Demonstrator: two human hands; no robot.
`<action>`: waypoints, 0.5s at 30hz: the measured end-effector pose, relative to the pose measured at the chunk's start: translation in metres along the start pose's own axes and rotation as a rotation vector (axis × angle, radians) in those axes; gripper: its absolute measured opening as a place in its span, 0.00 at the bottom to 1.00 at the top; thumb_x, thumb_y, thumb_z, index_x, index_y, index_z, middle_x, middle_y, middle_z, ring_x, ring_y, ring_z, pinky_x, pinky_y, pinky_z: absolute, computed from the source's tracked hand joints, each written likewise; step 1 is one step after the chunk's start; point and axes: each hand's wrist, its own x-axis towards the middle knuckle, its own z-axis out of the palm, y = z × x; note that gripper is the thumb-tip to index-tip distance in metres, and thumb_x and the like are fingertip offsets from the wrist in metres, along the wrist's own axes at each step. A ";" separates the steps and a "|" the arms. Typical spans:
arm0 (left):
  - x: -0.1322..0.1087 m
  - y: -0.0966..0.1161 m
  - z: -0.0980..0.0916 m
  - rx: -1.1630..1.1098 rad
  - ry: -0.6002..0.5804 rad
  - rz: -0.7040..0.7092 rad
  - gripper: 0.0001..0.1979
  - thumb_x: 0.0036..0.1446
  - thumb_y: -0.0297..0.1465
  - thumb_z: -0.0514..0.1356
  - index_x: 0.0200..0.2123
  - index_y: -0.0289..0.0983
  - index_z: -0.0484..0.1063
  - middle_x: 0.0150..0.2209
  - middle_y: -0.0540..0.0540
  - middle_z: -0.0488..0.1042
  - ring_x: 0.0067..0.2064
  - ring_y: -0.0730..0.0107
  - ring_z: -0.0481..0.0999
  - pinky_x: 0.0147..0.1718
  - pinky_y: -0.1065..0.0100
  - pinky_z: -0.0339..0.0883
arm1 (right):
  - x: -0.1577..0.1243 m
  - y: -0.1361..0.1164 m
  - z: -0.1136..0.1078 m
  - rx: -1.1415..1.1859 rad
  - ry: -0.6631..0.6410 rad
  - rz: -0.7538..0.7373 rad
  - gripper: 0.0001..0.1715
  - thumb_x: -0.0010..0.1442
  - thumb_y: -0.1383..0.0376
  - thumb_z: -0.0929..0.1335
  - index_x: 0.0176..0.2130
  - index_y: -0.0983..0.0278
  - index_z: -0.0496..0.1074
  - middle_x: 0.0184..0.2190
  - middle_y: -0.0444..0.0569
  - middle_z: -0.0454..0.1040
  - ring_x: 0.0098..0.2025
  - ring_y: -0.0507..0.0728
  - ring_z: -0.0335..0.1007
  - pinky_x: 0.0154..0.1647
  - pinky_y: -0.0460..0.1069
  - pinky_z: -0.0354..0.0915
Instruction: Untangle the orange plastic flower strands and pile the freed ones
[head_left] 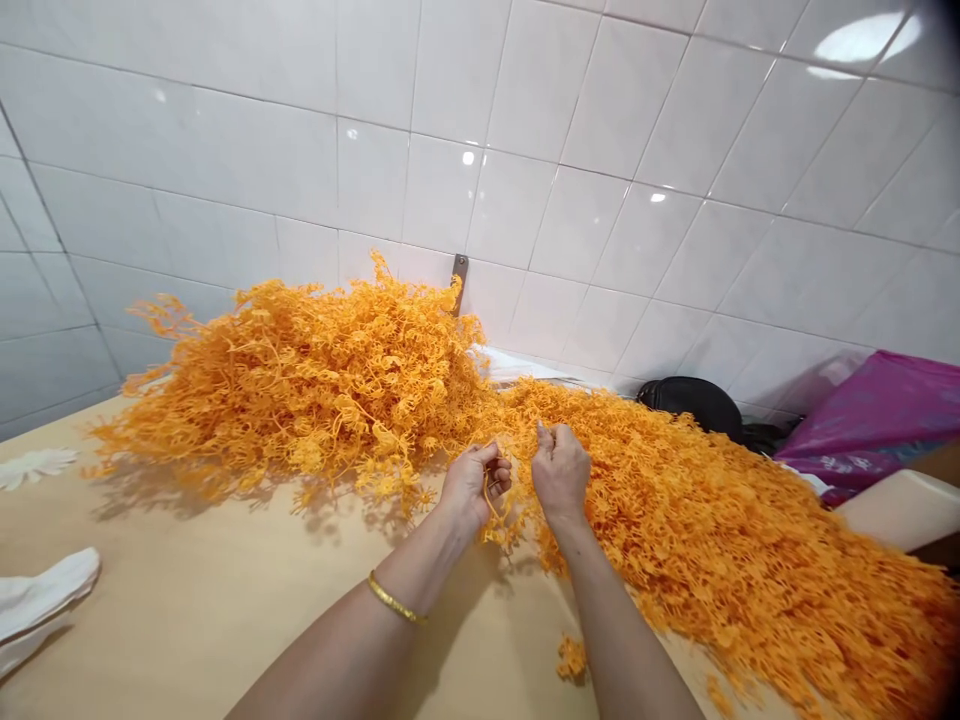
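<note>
My left hand [471, 487] is closed, its fingertips pinching an orange plastic sprig [497, 528] whose thin stem loops below the fingers. Just to its right, my right hand [562, 473] is curled into a fist with the thumb on top; what it grips, if anything, is hidden. Behind my left hand rises a tall heap of orange artificial sprigs [322, 390]. A second, flatter orange heap [720, 510] spreads from beside my right hand to the right edge. A small loose orange piece [571, 658] lies near my right forearm.
The pale table [187, 610] meets a white tiled wall [450, 190]. White cloth [49, 595] and a white flower-shaped piece [36, 467] lie at left. A black round case [694, 405], a purple bag [870, 420] and a cream box [907, 510] stand behind the right heap.
</note>
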 end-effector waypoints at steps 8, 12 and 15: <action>-0.009 0.007 0.007 -0.028 0.008 0.019 0.07 0.49 0.24 0.52 0.21 0.33 0.59 0.13 0.51 0.63 0.13 0.83 0.59 0.14 0.80 0.54 | -0.002 -0.002 -0.001 -0.346 0.064 -0.151 0.14 0.58 0.61 0.55 0.25 0.64 0.59 0.24 0.49 0.65 0.25 0.53 0.57 0.26 0.47 0.46; -0.009 0.008 0.007 -0.046 0.005 0.045 0.06 0.48 0.23 0.52 0.21 0.33 0.58 0.13 0.52 0.62 0.13 0.84 0.58 0.14 0.80 0.53 | -0.001 -0.004 -0.006 -0.384 0.037 -0.146 0.14 0.58 0.62 0.55 0.25 0.65 0.60 0.24 0.49 0.65 0.24 0.53 0.56 0.25 0.47 0.45; -0.012 0.004 0.012 -0.044 0.006 0.052 0.05 0.47 0.23 0.53 0.21 0.33 0.59 0.13 0.52 0.62 0.13 0.83 0.58 0.14 0.80 0.53 | -0.001 -0.009 -0.012 -0.432 0.000 -0.149 0.14 0.58 0.62 0.55 0.25 0.65 0.60 0.23 0.49 0.65 0.24 0.52 0.56 0.25 0.47 0.45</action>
